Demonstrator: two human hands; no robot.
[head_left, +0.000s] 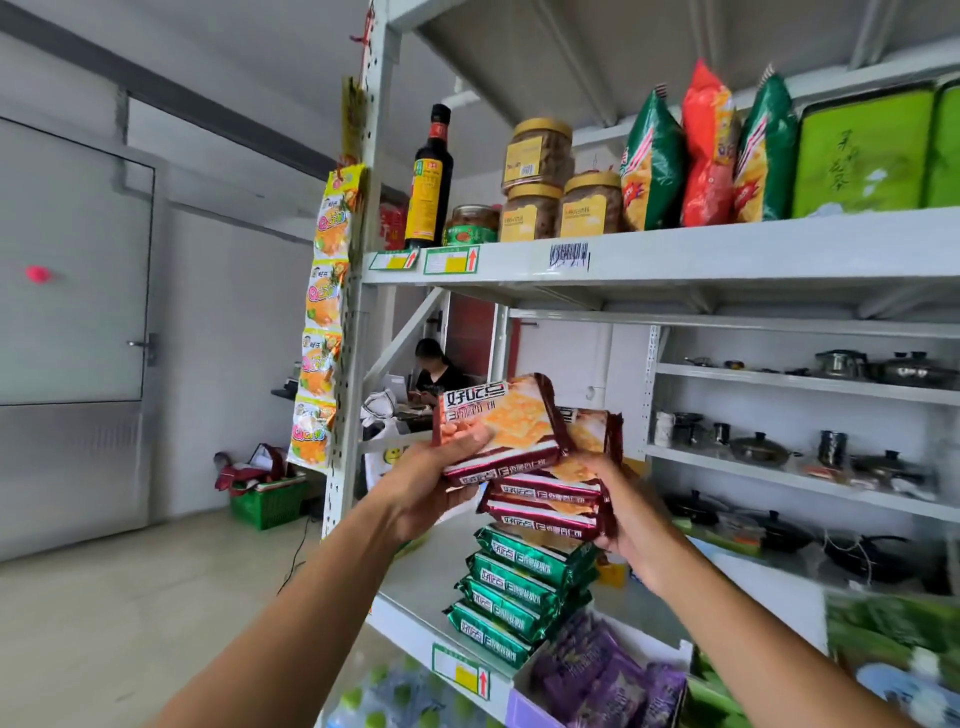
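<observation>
My left hand (434, 480) grips one dark red cracker packet (506, 423) from below, thumb on its front, tilted up in front of the shelving. My right hand (626, 519) holds a stack of matching dark red packets (545, 501) by its right end, just under and behind the first packet. Directly below them a stack of green cracker packets (514, 597) lies on the white middle shelf (415, 577).
The upper shelf (727, 249) carries a dark sauce bottle (430, 179), yellow-lidded jars (537, 156), chip bags (709, 150) and green tins (865, 153). Purple packets (608, 675) lie lower right. Cookware fills the rear shelves (805, 384). A snack strip (324, 322) hangs on the upright. A person sits behind.
</observation>
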